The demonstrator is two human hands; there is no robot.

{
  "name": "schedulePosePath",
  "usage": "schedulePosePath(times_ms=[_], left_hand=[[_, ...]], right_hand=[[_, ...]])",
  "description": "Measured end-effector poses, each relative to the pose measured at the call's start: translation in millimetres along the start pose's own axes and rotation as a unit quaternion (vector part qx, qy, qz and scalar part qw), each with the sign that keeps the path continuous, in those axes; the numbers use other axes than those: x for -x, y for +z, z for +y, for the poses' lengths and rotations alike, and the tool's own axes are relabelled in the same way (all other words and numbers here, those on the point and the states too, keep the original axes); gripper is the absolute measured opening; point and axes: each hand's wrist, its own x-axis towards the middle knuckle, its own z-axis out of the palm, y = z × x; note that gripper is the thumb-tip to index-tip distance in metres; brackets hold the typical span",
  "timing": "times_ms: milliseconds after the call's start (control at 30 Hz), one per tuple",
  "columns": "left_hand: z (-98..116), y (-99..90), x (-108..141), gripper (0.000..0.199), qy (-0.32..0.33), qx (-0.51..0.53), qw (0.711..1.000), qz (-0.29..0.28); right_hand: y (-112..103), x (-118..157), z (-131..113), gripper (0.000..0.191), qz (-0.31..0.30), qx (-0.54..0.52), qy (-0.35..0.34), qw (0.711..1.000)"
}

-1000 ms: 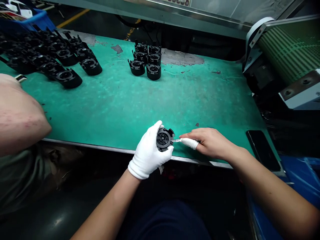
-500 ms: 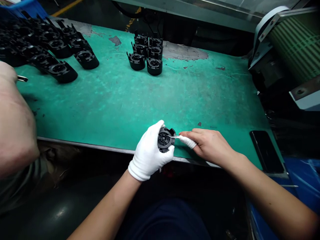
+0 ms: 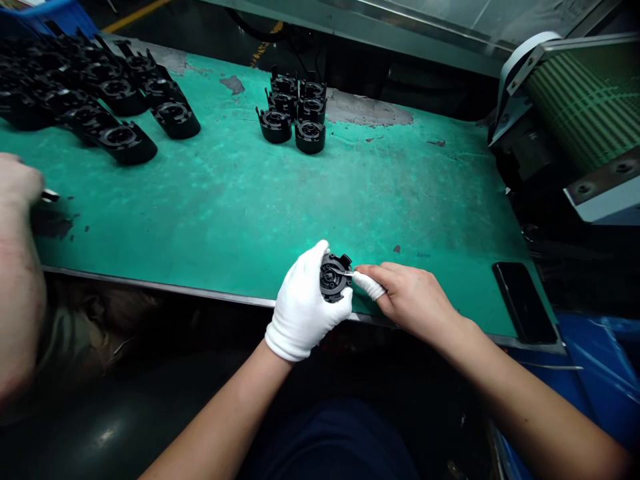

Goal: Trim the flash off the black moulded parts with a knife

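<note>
My left hand point(image 3: 307, 305), in a white glove, is wrapped round a round black plastic part point(image 3: 334, 283) at the table's front edge. The part's face, with ribs and small holes, is turned up toward me. My right hand point(image 3: 407, 293) is bare except for a white wrap on one finger. Its fingers pinch a small metal blade point(image 3: 345, 272), whose tip reaches over the face of the part. Whether the tip touches the part I cannot tell. The blade's handle is hidden by the fingers.
Several black housings point(image 3: 310, 135) stand in two rows at the back of the green table point(image 3: 225, 200); more housings point(image 3: 127, 143) crowd the left. A co-worker's arm point(image 3: 17, 267) reaches in there. A phone point(image 3: 524, 301) lies at right, below a green-belted machine point(image 3: 590, 100).
The co-worker's hand at left has moved down and toward the left edge. My hands keep the same hold on the part and the blade, while the view shifts slightly.
</note>
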Motion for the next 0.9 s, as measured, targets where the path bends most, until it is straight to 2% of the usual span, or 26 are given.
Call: schedulePosePath(times_ms=[167, 267, 400, 500, 633, 767, 833, 900], left_hand=[[2.8, 2.8, 2.4, 0.078, -0.003, -0.012, 1.000, 0.009], [5.2, 6.2, 3.3, 0.078, -0.011, -0.024, 0.999, 0.027], [5.5, 7.3, 3.1, 0.079, -0.011, -0.025, 0.999, 0.031], [4.8, 6.5, 3.3, 0.078, -0.010, -0.025, 0.999, 0.032], [6.4, 10.4, 4.6, 0.076, -0.013, -0.031, 0.999, 0.036], [8.4, 13.4, 4.0, 0.074, -0.020, -0.039, 0.997, 0.060], [6.7, 6.6, 2.1, 0.076, -0.017, -0.024, 0.999, 0.038], [2.7, -6.8, -0.2, 0.079, 0.004, 0.008, 1.000, -0.025]], right_hand=[[7.2, 0.9, -5.0, 0.036, 0.029, 0.059, 0.028, 0.997], [9.7, 0.1, -5.0, 0.036, 0.044, 0.038, 0.044, 0.997], [5.5, 0.9, -1.3, 0.034, 0.035, -0.021, 0.023, 0.999], [2.3, 2.6, -1.7, 0.034, 0.021, -0.009, 0.019, 1.000], [5.1, 0.2, -10.2, 0.034, 0.039, 0.039, 0.051, 0.997], [9.8, -1.5, -12.7, 0.034, 0.041, 0.006, 0.077, 0.996], [9.8, 3.2, -7.7, 0.032, 0.029, -0.016, 0.073, 0.997], [8.3, 12.3, -1.1, 0.029, 0.008, -0.033, 0.060, 0.998]])
